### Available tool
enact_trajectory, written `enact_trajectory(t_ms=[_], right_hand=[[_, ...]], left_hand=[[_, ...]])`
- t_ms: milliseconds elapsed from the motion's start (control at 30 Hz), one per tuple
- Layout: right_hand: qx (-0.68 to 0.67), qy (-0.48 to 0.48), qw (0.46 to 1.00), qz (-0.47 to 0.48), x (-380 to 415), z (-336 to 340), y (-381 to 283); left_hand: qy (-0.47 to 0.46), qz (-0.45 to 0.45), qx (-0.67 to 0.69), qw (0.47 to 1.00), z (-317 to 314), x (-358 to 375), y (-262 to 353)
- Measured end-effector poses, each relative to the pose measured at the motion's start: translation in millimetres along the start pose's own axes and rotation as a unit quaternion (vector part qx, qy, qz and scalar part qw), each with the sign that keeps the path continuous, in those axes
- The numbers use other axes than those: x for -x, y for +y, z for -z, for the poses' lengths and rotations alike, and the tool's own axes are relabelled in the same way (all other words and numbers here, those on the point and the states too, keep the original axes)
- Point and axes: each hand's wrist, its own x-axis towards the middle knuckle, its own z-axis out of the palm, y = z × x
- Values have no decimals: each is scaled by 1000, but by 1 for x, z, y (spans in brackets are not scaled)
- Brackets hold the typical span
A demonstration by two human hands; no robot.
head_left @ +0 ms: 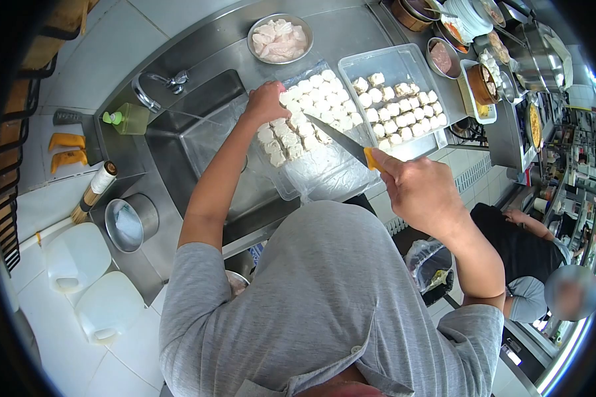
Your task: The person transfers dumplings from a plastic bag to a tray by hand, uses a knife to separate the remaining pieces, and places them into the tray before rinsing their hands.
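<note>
My right hand (422, 195) grips the yellow handle of a knife (343, 140), whose blade points up and left with its tip among rows of soft white pieces (321, 99). At the left edge of these rows, my left hand (269, 104) has its thumb and fingers around some of the pieces; part of its fingers is hidden. The pieces sit close together on clear plastic film (338, 169) over a tray, and what they are made of I cannot make out. Just to the right, a clear plastic tub (394, 63) holds more such pieces in rows.
A metal sink (172, 142) with a faucet (146, 92) lies left of the tray. Behind stands a bowl of pale raw meat (280, 41). Two yellow-handled knives (67, 151) hang at far left. A bin (430, 264) and another person (520, 241) are to the right.
</note>
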Motion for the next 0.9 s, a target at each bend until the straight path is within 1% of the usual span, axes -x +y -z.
enact_trajectory(t_ms=[200,300,367,433,467,500,533,600,667,700,733,767,800,833,900], right_hand=[[35,-3,999,12,1,0,-8],[53,-3,999,11,-2,-2,-13],[54,-12,998,17,-3,-3,-19],[47,-27,998,13,-7,3,-23],[45,-31,998,11,-11,6,-23],[50,20,997,50,-14,-1,-19],[54,69,992,88,-17,-15,-12],[68,62,990,111,-26,-14,-9],[78,-60,991,87,-40,11,-26],[74,-93,990,74,-47,18,-31],[69,-126,988,61,-54,26,-34],[63,-158,984,47,-62,33,-37],[48,-167,984,37,-69,38,-37],[45,-165,984,40,-77,40,-35],[38,-164,985,46,-94,42,-32]], left_hand=[[6,-8,-19,1000,3,3,3],[66,-111,45,991,32,24,39],[173,-280,86,940,72,39,96],[206,-400,115,886,123,61,166],[226,-460,123,850,136,70,194],[246,-518,131,809,145,77,217],[246,-539,150,791,152,85,236],[243,-584,186,751,159,94,259],[164,-538,155,812,154,71,242],[122,-512,136,839,149,54,228],[56,-432,174,883,145,41,204],[54,-353,192,914,122,17,169],[97,-310,133,937,94,-4,127],[104,-233,120,959,69,-14,89],[121,-143,17,982,26,-21,35]])
